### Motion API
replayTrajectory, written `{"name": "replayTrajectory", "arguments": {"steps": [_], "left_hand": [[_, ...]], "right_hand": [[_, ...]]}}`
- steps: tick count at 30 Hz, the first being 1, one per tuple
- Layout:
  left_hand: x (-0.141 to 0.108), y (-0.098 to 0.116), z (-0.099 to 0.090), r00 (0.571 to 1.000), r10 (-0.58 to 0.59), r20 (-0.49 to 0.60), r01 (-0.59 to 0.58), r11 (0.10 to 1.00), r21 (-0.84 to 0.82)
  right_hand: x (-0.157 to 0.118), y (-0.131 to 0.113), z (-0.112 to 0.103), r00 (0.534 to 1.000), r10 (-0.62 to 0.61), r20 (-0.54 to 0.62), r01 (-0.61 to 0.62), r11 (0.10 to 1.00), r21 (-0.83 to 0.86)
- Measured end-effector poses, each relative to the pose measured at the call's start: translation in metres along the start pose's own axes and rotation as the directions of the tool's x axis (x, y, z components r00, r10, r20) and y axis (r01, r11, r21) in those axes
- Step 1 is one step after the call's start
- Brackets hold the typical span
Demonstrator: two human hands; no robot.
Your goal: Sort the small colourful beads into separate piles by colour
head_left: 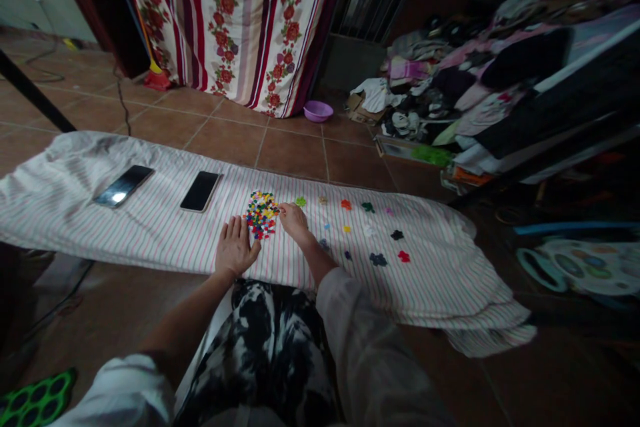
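A pile of small mixed-colour pieces (262, 213) lies on a striped cloth (160, 233) in front of me. My left hand (236, 247) rests flat on the cloth at the pile's near left edge, fingers stretched out. At the pile's right edge is my right hand (293, 220), its thumb and fingertips pinched together; whatever they hold is too small to make out. Small single-colour groups are spread to the right: light green pieces (301, 201), orange pieces (346, 205), dark green pieces (368, 207), black pieces (397, 235), red pieces (403, 257), grey pieces (379, 259) and several others.
Two phones, one dark (200, 191) and one reflecting light (125, 187), lie on the cloth at left. Beyond the covered surface are a tiled floor, a purple basin (318, 111) and a floral curtain (227, 20). Heaped clothes (450, 80) fill the right background.
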State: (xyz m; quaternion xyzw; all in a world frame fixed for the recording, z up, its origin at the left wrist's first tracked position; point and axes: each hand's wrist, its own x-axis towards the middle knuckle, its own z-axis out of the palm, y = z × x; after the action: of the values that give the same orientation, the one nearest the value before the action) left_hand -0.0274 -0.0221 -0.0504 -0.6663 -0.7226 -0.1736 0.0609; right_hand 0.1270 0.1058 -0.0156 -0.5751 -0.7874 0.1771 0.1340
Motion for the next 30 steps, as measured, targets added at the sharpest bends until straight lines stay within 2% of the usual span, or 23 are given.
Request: {"name": "replayTrajectory", "arguments": {"steps": [5, 11, 15, 19, 22, 26, 30], "left_hand": [[0.000, 0.000, 0.001, 1.000, -0.005, -0.019, 0.005, 1.000, 0.003], [0.000, 0.001, 0.001, 1.000, -0.003, -0.019, 0.003, 1.000, -0.004], [0.000, 0.000, 0.000, 1.000, -0.008, -0.011, 0.008, 1.000, 0.007], [0.001, 0.001, -0.002, 1.000, -0.006, 0.005, 0.006, 1.000, 0.000], [0.001, 0.001, -0.003, 1.000, -0.009, 0.017, 0.009, 1.000, 0.000], [0.001, 0.001, -0.003, 1.000, -0.008, 0.019, 0.008, 1.000, 0.004], [0.000, 0.001, -0.004, 1.000, -0.007, 0.011, 0.006, 1.000, 0.004]], "right_hand": [[0.003, -0.006, -0.003, 0.999, 0.001, 0.043, 0.003, 0.996, -0.087], [0.004, -0.002, 0.000, 1.000, -0.013, 0.020, 0.014, 0.998, -0.060], [0.005, 0.001, 0.006, 0.999, -0.046, -0.028, 0.045, 0.999, -0.012], [0.006, 0.008, 0.008, 0.989, -0.065, -0.130, 0.075, 0.995, 0.072], [0.003, 0.022, 0.004, 0.984, -0.019, -0.178, 0.050, 0.984, 0.169], [-0.011, 0.048, -0.012, 0.977, 0.135, -0.165, -0.080, 0.950, 0.301], [-0.032, 0.070, -0.030, 0.963, 0.209, -0.170, -0.151, 0.941, 0.302]]}}
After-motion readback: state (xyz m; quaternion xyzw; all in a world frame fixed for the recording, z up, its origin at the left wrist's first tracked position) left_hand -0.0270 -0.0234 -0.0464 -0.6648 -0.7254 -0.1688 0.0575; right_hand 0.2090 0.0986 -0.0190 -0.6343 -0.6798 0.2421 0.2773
